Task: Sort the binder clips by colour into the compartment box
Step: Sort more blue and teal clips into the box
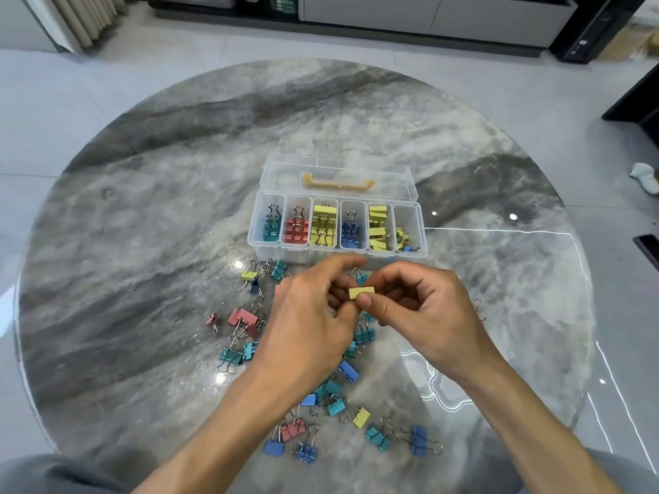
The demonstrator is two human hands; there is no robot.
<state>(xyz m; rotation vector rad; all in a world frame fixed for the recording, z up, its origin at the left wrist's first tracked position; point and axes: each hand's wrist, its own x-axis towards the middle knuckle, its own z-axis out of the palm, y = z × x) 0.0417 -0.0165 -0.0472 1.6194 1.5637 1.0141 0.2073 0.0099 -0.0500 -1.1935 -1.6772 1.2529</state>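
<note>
Both hands (360, 308) pinch yellow clip (361, 292) | small, matte, rectangular

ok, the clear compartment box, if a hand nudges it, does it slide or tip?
Probably slides: the compartment box is low and wide on a glossy marble table. Likely light, thin clear plastic holding only clips. The open lid lies behind, so a push from the front may tilt it slightly.

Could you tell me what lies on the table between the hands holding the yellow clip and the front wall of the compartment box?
In the head view, a teal clip lies between the hands' yellow clip and the compartment box; otherwise it is bare marble table.
</note>
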